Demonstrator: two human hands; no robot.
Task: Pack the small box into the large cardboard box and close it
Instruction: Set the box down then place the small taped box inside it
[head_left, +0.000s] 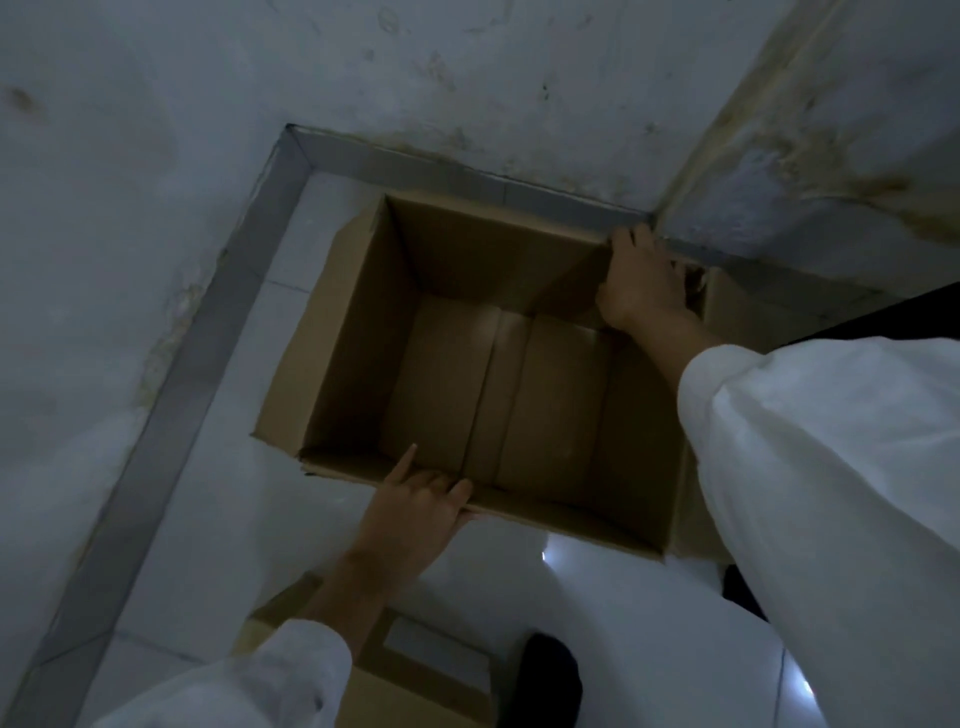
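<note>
Cardboard box (353, 338), large, brown and open, stands on glossy white floor tiles (623, 623); left hand (415, 512) grips its near rim, right hand (641, 283) its far-right corner. Small brown box (415, 686) lies nearest, outside it.

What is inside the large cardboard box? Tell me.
Nothing: only its bare bottom flaps show inside the large cardboard box. The right hand covers its far right corner. The small box lies outside, on the floor.

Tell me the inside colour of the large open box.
The large open cardboard box is plain brown inside; head view.
</note>
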